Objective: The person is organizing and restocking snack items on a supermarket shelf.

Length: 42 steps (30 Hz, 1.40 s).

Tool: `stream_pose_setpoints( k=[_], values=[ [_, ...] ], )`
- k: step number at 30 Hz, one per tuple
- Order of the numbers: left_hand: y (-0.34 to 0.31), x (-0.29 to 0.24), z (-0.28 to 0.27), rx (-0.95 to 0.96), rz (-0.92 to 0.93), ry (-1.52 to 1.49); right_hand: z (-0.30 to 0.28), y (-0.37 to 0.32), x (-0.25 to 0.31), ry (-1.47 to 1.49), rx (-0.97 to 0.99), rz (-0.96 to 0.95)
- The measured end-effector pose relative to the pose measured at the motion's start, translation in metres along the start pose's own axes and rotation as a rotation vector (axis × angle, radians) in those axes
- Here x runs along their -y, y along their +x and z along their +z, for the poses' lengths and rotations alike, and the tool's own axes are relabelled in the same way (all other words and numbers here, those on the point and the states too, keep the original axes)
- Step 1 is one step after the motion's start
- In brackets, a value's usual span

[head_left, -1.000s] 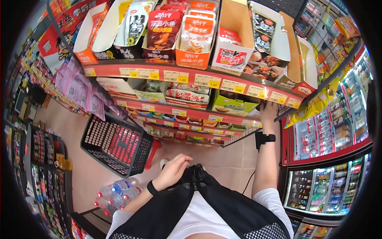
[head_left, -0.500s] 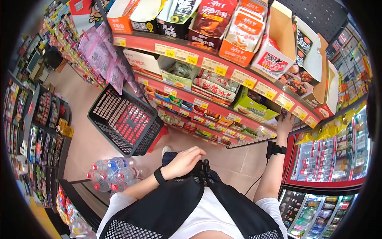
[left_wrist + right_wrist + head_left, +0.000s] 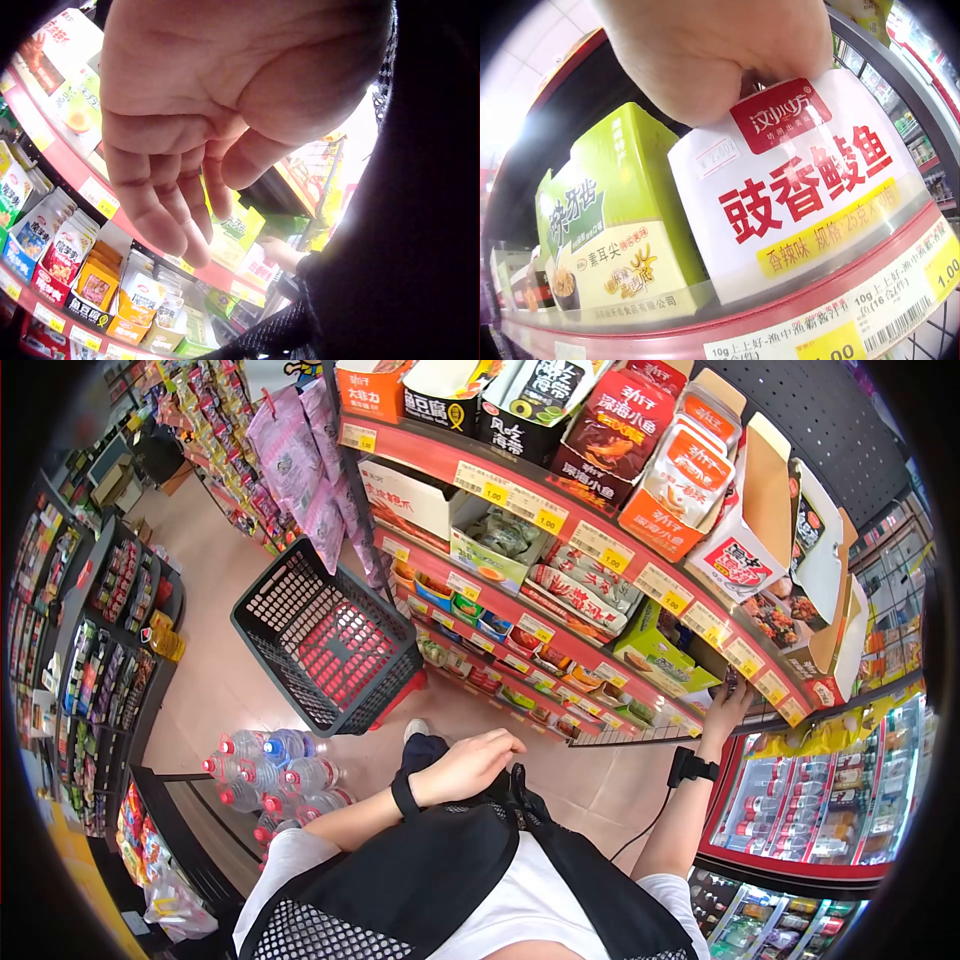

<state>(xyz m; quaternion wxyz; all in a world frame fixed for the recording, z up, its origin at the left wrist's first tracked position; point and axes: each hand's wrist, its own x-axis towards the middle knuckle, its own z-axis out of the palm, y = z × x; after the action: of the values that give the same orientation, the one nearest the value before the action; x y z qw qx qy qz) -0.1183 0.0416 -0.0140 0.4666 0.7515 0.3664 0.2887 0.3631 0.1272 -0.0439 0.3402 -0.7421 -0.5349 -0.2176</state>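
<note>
In the head view, my right hand (image 3: 728, 705) reaches into the right end of the second shelf, beside a green box (image 3: 650, 660). The right wrist view has this hand (image 3: 720, 52) over the front panel of a white box with red characters (image 3: 795, 187); its fingers go down behind the panel and are hidden, along with anything they hold. The green box (image 3: 622, 225) stands just left of it. My left hand (image 3: 468, 768) hangs in front of the body, holding nothing. Seen up close in the left wrist view, the left hand (image 3: 217, 112) has loosely bent fingers.
A dark shopping basket (image 3: 390, 670) stands left of the shelves, with large water bottles (image 3: 305, 772) on the floor below it. Snack boxes line the top shelf above a red price rail (image 3: 570, 510). Lit drink coolers (image 3: 800, 810) are at the right.
The head view has turned, so the shelves and my right hand appear further right and the hand lower. That hand stays at the shelf's right end. My left hand keeps its loose pose.
</note>
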Motion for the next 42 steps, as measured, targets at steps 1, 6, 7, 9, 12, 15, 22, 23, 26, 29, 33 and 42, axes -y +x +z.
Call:
stream_pose_setpoints(
  k=[1,6,7,9,12,15,22,23,26,29,33,42],
  values=[
    [-0.001,0.000,-0.002,-0.005,-0.001,-0.006,-0.001,-0.002,0.002,0.025,-0.004,0.033],
    [-0.003,0.004,-0.010,-0.004,-0.030,-0.027,-0.011,-0.017,0.026,0.126,-0.122,0.058],
    [-0.003,0.006,-0.011,-0.012,-0.027,-0.026,-0.015,-0.022,0.038,0.124,-0.184,0.051],
    [-0.004,0.009,-0.014,-0.023,-0.021,-0.022,-0.021,-0.036,0.053,0.053,-0.243,0.057],
    [-0.004,0.015,-0.019,-0.014,-0.028,-0.001,-0.021,-0.070,0.067,-0.046,-0.339,0.205],
    [-0.003,0.018,-0.026,-0.018,-0.024,-0.022,-0.015,-0.117,0.109,0.064,-0.322,0.211],
    [0.000,0.028,-0.042,-0.009,-0.015,-0.039,-0.005,-0.192,0.201,0.490,0.322,0.064],
    [0.001,0.030,-0.044,-0.007,-0.015,-0.038,-0.003,-0.191,0.207,0.506,0.361,0.025],
    [0.003,0.034,-0.053,-0.001,-0.011,-0.039,0.006,-0.176,0.227,0.562,0.425,-0.047],
    [0.005,0.038,-0.061,0.004,0.000,-0.035,0.007,-0.142,0.246,0.606,0.373,-0.051],
    [0.007,0.046,-0.074,0.028,0.016,-0.017,-0.001,-0.094,0.281,0.531,0.218,-0.155],
    [0.007,0.063,-0.103,0.044,0.049,-0.050,0.031,-0.016,0.309,0.312,0.158,-0.217]
  ],
)
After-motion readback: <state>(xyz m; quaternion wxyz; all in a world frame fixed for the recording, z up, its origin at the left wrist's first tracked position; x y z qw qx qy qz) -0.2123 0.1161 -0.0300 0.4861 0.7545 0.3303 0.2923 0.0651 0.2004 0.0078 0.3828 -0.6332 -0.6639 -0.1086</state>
